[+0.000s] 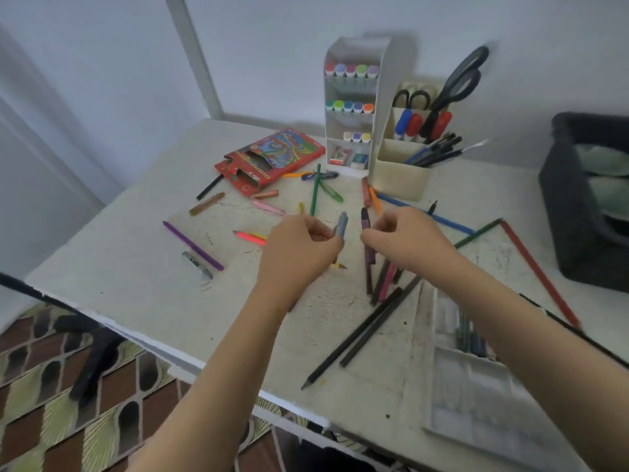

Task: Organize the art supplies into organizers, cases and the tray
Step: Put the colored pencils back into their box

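White, speckled table (136, 284) set against a pale wall (272, 46) — a white post (195, 56) rises behind its far edge. Below lies a brown-and-green patterned floor covering (41, 386) — a dark object (92, 362) rests on it.

A scuffed white speckled surface (136, 284) is carrying scattered art supplies. A red cardboard pencil box (269, 161) is lying open near the back, with a white tiered marker organizer (350, 107) and a cream pen holder (401, 175) standing beside it. A purple pencil (192, 245), a long red pencil (541, 274) and two black pencils (354, 338) are lying loose. A clear plastic case (476, 386) is sitting at the near right.
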